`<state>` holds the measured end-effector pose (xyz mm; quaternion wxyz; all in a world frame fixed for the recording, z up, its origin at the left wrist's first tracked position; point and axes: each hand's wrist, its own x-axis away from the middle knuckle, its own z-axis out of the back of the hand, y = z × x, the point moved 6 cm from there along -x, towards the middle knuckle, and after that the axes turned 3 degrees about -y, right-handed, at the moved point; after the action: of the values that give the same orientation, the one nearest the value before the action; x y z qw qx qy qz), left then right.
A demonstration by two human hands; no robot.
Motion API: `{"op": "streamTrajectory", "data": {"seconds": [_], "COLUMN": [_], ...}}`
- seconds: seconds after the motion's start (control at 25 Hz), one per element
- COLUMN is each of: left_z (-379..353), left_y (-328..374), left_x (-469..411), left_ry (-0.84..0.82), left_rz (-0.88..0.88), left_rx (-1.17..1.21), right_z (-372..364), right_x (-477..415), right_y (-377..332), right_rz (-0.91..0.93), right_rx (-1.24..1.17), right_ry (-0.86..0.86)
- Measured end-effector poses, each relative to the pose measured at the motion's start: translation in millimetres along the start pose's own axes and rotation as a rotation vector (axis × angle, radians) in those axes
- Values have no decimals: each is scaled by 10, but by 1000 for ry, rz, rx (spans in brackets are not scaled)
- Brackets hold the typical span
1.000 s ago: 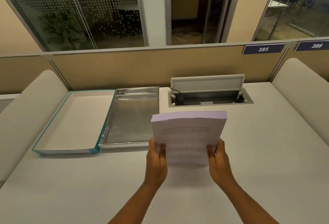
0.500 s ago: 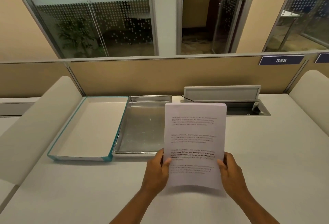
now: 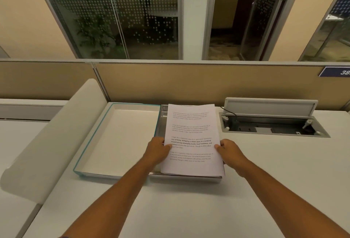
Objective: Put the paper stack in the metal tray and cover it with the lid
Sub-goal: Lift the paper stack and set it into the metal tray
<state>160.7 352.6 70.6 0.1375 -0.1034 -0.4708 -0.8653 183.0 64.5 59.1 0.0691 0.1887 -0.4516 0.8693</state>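
Note:
A stack of white printed paper [image 3: 191, 137] lies flat over the metal tray [image 3: 162, 124], covering most of it; only the tray's left wall and front rim show. My left hand [image 3: 158, 149] grips the stack's left edge and my right hand [image 3: 228, 150] grips its right edge. Whether the stack rests on the tray bottom or hangs just above it I cannot tell. The lid [image 3: 121, 139], white inside with a teal rim, lies upside down on the desk, touching the tray's left side.
An open cable hatch [image 3: 272, 124] with a raised flap sits in the desk right of the tray. A beige partition [image 3: 189, 82] runs along the back. A rounded white divider [image 3: 56, 135] slopes at the left.
Both hands carried the stack leftward and forward from in front of the tray to over it, and laid it from upright to flat. The camera view also shifted left.

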Motion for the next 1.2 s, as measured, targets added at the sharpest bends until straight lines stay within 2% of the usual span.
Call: {"op": "streamTrajectory", "data": {"seconds": [0.2, 0.32, 0.64, 0.8, 1.04, 1.2], "left_z": [22, -31, -183, -175, -81, 82], "left_y": [-348, -356, -290, -250, -289, -294], "left_x": [-696, -769, -771, -731, -535, -212], "left_ry": [-106, -132, -179, -200, -116, 6], "left_rz": [162, 166, 144, 163, 226, 213], "left_rx": [-55, -83, -204, -212, -217, -134], "right_z": [-432, -496, -492, -562, -567, -678], "right_x": [-564, -633, -680, -648, -347, 27], "right_y": [-81, -90, -189, -232, -402, -477], "right_rz": [-160, -190, -135, -128, -71, 93], "right_rx": [16, 65, 269, 350, 253, 381], "right_ry": [-22, -36, -39, -95, -5, 30]}}
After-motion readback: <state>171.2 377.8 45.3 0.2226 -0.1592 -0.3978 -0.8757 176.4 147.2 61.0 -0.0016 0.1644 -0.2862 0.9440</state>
